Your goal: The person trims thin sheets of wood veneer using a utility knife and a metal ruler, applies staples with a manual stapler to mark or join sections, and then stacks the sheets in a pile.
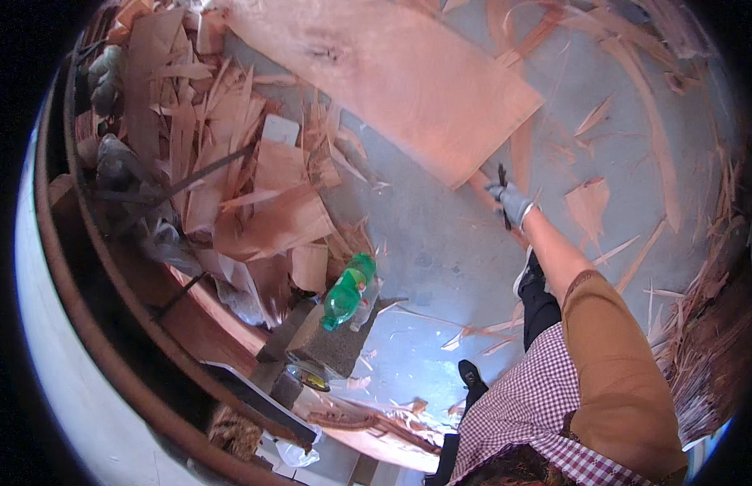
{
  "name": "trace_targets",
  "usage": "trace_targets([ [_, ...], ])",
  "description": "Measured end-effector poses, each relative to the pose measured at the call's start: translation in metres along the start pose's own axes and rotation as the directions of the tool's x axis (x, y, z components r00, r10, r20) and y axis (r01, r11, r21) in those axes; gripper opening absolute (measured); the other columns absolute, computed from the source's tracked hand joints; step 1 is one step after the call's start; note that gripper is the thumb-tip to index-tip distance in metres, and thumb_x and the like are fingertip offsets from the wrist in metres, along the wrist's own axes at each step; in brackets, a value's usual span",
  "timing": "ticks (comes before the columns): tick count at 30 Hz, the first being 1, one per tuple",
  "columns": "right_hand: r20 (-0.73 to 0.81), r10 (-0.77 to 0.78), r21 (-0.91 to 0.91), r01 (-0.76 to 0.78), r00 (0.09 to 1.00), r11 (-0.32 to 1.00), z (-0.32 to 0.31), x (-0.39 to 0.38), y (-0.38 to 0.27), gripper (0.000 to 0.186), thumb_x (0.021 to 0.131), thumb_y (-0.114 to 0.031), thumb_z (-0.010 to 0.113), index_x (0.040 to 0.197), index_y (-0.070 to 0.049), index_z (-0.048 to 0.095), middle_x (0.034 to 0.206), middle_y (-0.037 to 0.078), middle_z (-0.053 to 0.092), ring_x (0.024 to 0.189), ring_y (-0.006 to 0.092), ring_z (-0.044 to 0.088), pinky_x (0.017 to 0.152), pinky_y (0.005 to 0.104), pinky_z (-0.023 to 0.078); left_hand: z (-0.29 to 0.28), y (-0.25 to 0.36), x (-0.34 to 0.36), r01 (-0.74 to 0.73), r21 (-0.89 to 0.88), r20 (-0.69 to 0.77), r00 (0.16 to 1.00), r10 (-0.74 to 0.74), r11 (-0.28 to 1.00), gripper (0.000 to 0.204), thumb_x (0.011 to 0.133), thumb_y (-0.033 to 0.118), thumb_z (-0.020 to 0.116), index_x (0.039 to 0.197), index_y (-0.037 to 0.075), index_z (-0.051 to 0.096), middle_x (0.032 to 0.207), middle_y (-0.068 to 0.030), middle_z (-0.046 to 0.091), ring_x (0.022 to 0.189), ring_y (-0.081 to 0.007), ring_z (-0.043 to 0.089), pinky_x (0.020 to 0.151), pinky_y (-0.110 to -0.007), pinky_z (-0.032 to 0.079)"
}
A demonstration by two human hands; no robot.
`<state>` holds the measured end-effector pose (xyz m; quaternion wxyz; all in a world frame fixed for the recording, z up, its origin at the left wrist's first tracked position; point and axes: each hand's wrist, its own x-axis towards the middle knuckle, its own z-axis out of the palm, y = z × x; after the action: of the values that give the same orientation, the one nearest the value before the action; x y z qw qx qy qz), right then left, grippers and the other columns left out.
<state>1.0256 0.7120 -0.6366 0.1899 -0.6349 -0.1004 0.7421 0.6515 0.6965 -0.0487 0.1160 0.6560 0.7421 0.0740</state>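
Observation:
My right hand [512,203], in a grey glove, reaches out from a brown sleeve. Its fingers are closed around a slim dark tool [503,173], whose exact kind is too small to make out. Just beyond the hand lies the near corner of a large, pale reddish-brown sheet of wood veneer [424,89] on the grey floor. A narrow wood strip [483,188] shows beside the fingers, partly hidden by them. My left hand is out of view.
Torn veneer pieces [270,219] heap up on the left. A green plastic bottle [348,293] rests on a brown block [331,347]. A curved rusty metal rail [108,259] runs along the left. Splinters and a torn scrap [589,206] litter the floor [416,219].

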Motion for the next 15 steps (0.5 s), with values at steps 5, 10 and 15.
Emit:
trace_targets([
  [5,0.059,0.0,0.208,-0.013,0.998,0.978,0.009,0.091,0.019,0.022,0.086,-0.019,0.054,0.105,-0.012,0.063,0.081,0.002,0.059,0.064,0.0133,0.05,0.058,0.0284,0.043,0.01,0.0,0.003,0.03,0.007,0.045,0.999,-0.031,1.0,0.059,0.095,0.034,0.035,0.141,-0.001,0.022,0.148,-0.0166,0.018,0.136,-0.0287,0.017,0.111,-0.039,0.011],
  [10,-0.074,-0.077,0.218,0.091,0.994,0.972,0.056,0.068,-0.004,0.028,0.085,-0.018,0.059,0.111,-0.008,0.061,0.073,0.0,0.053,0.056,0.0117,0.046,0.049,0.0252,0.041,0.001,-0.002,-0.004,0.086,0.014,0.046,0.995,-0.086,0.996,0.062,0.094,0.038,0.036,0.14,-0.001,0.022,0.147,-0.0177,0.017,0.136,-0.0309,0.017,0.11,-0.041,0.012],
  [15,0.019,0.01,0.416,-0.017,1.0,0.909,0.072,-0.033,-0.064,0.022,0.083,-0.012,0.062,0.104,-0.004,0.061,0.068,0.002,0.053,0.052,0.0127,0.049,0.044,0.0251,0.04,-0.006,0.001,-0.008,0.098,-0.009,-0.011,0.995,-0.098,0.995,0.065,0.092,0.041,0.037,0.14,-0.001,0.023,0.147,-0.0189,0.016,0.135,-0.0331,0.018,0.11,-0.044,0.013],
])
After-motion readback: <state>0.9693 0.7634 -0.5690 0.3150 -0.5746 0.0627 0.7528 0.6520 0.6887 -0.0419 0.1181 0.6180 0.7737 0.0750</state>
